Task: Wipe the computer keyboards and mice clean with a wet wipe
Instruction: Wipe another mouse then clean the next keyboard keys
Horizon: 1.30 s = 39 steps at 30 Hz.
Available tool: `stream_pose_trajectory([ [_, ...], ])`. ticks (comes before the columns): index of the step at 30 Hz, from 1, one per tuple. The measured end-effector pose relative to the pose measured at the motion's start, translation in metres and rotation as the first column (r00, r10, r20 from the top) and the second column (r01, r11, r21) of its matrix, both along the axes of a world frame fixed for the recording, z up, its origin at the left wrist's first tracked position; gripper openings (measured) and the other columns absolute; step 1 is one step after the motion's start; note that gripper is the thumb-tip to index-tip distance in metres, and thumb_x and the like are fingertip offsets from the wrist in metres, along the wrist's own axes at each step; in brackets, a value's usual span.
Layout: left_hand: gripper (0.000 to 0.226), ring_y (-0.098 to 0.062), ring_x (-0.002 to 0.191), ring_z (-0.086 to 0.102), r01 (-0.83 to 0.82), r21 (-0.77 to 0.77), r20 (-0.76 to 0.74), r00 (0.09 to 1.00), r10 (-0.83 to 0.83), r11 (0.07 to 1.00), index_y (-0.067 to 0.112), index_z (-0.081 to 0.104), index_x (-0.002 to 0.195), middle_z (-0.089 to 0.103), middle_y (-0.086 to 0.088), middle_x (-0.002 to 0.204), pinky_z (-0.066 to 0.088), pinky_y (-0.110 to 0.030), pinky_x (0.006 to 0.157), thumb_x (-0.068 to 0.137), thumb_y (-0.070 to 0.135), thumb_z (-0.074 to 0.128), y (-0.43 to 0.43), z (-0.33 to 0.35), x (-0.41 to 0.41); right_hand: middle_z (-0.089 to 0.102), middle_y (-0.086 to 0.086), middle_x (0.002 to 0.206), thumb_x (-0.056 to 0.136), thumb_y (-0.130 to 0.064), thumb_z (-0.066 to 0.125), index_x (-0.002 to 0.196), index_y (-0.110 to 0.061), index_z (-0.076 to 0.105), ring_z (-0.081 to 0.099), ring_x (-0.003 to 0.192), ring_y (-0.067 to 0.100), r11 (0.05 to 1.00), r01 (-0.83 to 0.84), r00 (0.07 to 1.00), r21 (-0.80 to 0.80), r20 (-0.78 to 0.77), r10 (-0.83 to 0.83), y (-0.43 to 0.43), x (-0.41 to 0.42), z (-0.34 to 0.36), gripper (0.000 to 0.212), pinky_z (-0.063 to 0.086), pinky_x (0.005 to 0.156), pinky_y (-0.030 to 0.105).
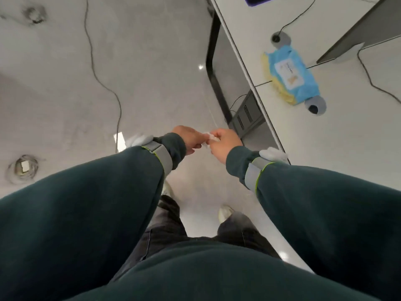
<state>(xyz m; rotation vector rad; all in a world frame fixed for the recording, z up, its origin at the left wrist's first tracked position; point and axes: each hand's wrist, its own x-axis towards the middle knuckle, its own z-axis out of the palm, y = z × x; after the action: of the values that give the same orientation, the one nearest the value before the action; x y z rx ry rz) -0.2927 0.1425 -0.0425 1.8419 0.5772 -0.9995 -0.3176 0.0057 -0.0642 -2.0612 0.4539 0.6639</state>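
My left hand [189,138] and my right hand [224,142] meet in front of me above the floor, left of the desk. Both pinch a small crumpled white wet wipe [210,137] between their fingers. A blue and yellow wet wipe pack [291,76] lies on the white desk [347,135] to the right, well beyond my hands. No keyboard or mouse shows in this view; a dark object [258,0] is cut off at the top edge.
The desk edge runs diagonally from top centre to lower right. Two grey cable grommets [281,39] [315,107] with black cables sit on it. A dark computer case [246,117] stands under the desk. A thin cable [95,68] trails over the grey floor.
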Motion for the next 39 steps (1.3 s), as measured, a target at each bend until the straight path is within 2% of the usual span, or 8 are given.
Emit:
stream_pose_trajectory([
  [5, 0.031, -0.016, 0.103, 0.067, 0.262, 0.012, 0.035, 0.964, -0.263, 0.965, 0.011, 0.07, 0.11, 0.072, -0.006, 0.108, 0.056, -0.035, 0.094, 0.09, 0.036, 0.072, 0.052, 0.011, 0.08, 0.057, -0.007, 0.071, 0.091, -0.021, 0.058, 0.089, -0.023, 0.065, 0.053, 0.067, 0.02, 0.987, 0.158, 0.987, -0.022, -0.03, -0.159, 0.059, 0.051, 0.009, 0.008, 0.038, 0.055, 0.024],
  [13, 0.023, -0.012, 0.078, 0.063, 0.262, -0.09, 0.097, 0.962, -0.254, 0.961, 0.011, 0.066, 0.111, 0.07, -0.004, 0.091, 0.05, -0.025, 0.067, 0.093, 0.024, 0.068, 0.011, 0.018, 0.184, 0.056, -0.004, 0.093, 0.093, -0.025, 0.055, 0.11, -0.025, 0.052, 0.056, 0.083, 0.022, 0.887, 0.432, 0.901, -0.165, 0.132, -0.414, 0.044, 0.137, 0.038, 0.018, 0.041, 0.071, 0.027],
  [16, 0.009, -0.017, 0.078, 0.061, 0.359, -0.027, 0.192, 0.918, -0.348, 0.933, 0.018, 0.066, 0.086, 0.068, -0.005, 0.086, 0.054, -0.032, 0.076, 0.093, 0.023, 0.067, -0.005, 0.024, 0.236, 0.053, -0.004, 0.09, 0.096, -0.022, 0.051, 0.109, -0.02, 0.057, 0.051, 0.083, 0.02, 0.885, 0.43, 0.894, -0.178, 0.22, -0.39, 0.037, 0.183, 0.035, 0.015, 0.039, 0.073, 0.026],
  [20, 0.015, -0.025, 0.083, 0.063, 0.35, 0.033, 0.22, 0.911, -0.348, 0.936, 0.02, 0.067, 0.08, 0.069, -0.007, 0.087, 0.057, -0.041, 0.09, 0.093, 0.025, 0.069, -0.027, 0.027, 0.329, 0.056, -0.004, 0.071, 0.093, -0.023, 0.047, 0.086, -0.014, 0.061, 0.057, 0.068, 0.02, 0.875, 0.431, 0.891, -0.222, 0.259, -0.373, 0.03, 0.282, 0.03, 0.019, 0.031, 0.05, 0.022],
  [25, 0.021, -0.012, 0.065, 0.061, 0.364, -0.013, 0.17, 0.919, -0.356, 0.931, 0.007, 0.07, 0.111, 0.065, 0.002, 0.077, 0.053, -0.018, 0.061, 0.095, 0.02, 0.067, -0.044, 0.023, 0.373, 0.058, 0.004, 0.106, 0.098, -0.023, 0.045, 0.112, -0.012, 0.061, 0.056, 0.089, 0.024, 0.88, 0.339, 0.93, -0.333, 0.26, -0.261, 0.012, 0.316, 0.033, 0.024, 0.037, 0.072, 0.028],
  [32, 0.022, -0.026, 0.104, 0.067, 0.476, 0.009, 0.179, 0.864, -0.47, 0.879, 0.011, 0.068, 0.116, 0.07, -0.008, 0.113, 0.052, -0.042, 0.101, 0.095, 0.014, 0.063, -0.056, 0.032, 0.458, 0.065, 0.007, 0.101, 0.098, -0.025, 0.047, 0.102, -0.015, 0.069, 0.054, 0.082, 0.021, 0.846, 0.375, 0.924, -0.378, 0.226, -0.309, 0.002, 0.387, 0.029, 0.024, 0.039, 0.072, 0.029],
  [34, 0.034, -0.023, 0.118, 0.061, 0.688, 0.103, 0.202, 0.692, -0.693, 0.718, 0.018, 0.063, 0.129, 0.064, -0.004, 0.129, 0.046, -0.037, 0.104, 0.095, 0.011, 0.059, -0.056, 0.043, 0.482, 0.065, 0.007, 0.098, 0.098, -0.026, 0.047, 0.098, -0.017, 0.07, 0.052, 0.078, 0.021, 0.813, 0.425, 0.904, -0.397, 0.224, -0.363, 0.005, 0.411, 0.028, 0.025, 0.037, 0.069, 0.028],
  [39, 0.026, -0.014, 0.085, 0.067, 0.756, 0.028, 0.247, 0.629, -0.737, 0.654, 0.009, 0.07, 0.115, 0.071, -0.001, 0.094, 0.05, -0.021, 0.066, 0.093, 0.02, 0.066, -0.051, 0.034, 0.568, 0.061, 0.003, 0.102, 0.098, -0.03, 0.052, 0.106, -0.018, 0.075, 0.059, 0.089, 0.022, 0.684, 0.6, 0.797, -0.416, 0.229, -0.559, 0.021, 0.48, 0.038, 0.027, 0.037, 0.071, 0.026],
])
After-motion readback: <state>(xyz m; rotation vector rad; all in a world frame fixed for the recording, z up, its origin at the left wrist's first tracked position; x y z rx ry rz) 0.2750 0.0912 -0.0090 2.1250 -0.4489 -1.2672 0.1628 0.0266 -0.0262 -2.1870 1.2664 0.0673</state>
